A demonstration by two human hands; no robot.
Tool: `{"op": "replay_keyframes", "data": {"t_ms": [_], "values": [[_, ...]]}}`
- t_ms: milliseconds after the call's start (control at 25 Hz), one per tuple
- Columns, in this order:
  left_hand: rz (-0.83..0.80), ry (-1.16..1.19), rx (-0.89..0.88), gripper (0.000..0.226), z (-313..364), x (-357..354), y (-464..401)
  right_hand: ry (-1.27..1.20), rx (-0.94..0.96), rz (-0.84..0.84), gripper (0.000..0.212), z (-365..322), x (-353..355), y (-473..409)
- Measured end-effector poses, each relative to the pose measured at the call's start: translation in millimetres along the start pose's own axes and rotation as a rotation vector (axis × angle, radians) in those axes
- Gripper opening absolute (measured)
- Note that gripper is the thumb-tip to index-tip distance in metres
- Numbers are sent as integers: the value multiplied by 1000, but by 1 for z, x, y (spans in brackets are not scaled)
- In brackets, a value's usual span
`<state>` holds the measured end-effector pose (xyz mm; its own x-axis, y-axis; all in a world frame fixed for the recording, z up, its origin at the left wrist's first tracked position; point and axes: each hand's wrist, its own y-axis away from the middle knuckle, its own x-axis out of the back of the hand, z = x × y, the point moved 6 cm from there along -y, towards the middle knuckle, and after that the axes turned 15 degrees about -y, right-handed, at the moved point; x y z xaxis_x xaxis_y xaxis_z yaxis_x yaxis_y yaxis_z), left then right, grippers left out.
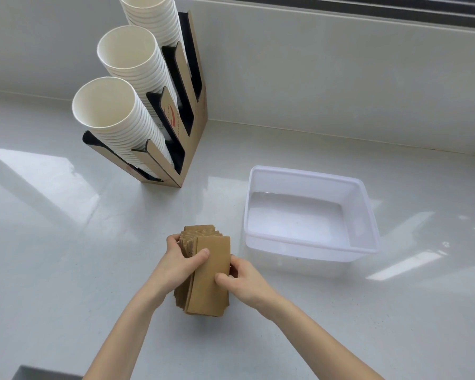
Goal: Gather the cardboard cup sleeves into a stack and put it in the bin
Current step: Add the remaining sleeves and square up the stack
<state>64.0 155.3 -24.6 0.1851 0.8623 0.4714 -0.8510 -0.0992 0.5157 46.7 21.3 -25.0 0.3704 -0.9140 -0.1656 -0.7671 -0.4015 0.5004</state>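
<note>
A stack of brown cardboard cup sleeves [209,272] is held between both hands over the white counter, near the front centre. My left hand [179,261] grips its left side, thumb across the top sleeve. My right hand [243,281] grips the right edge, thumb on top. The sleeves fan out slightly at the far end. A translucent white plastic bin [365,212] stands to the right of the stack, with nothing inside it.
A cardboard cup holder [195,127] with three tilted stacks of white paper cups [113,111] stands at the back left, against the wall. A dark edge [39,373] shows at the bottom left corner.
</note>
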Motion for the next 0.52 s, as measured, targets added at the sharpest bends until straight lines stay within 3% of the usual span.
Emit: {"op": "replay_keyframes", "data": {"t_ms": [200,520], "values": [[126,3,3,60,-4,3,7,-16,20,-11,38,-4,-2,5],[157,333,123,53,-32,8,2,-47,-43,-8,71,-6,-2,9]]}}
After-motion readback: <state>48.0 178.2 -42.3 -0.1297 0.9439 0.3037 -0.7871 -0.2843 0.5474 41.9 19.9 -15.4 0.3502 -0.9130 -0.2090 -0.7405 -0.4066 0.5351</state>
